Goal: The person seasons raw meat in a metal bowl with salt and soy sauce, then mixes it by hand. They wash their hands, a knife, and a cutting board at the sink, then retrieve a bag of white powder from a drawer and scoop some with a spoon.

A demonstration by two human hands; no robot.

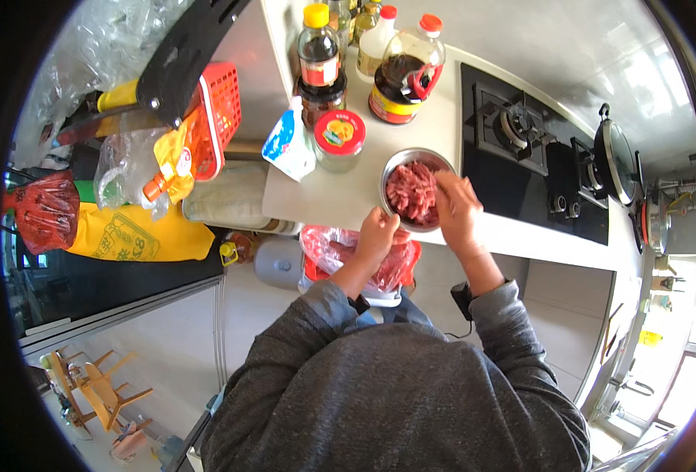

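Observation:
A round metal bowl (387,167) holding a heap of raw sliced meat (410,192) stands at the front edge of the pale countertop. My left hand (377,235) grips the bowl's near left rim, thumb on top. My right hand (457,206) is at the bowl's right side with its fingers bent down against the meat; its fingertips are partly hidden, and I cannot tell whether they pinch any. Behind the bowl to the left are a glass jar with a red lid (340,133) and a blue and white pouch (291,144).
Large sauce bottle (399,109) and yellow-capped bottle (318,53) stand at the back. To the right is a black gas hob (501,177), with a lidded pan (616,159) beyond. A red plastic basket (230,106) is left; below the counter edge sits a bag-lined bin (410,268).

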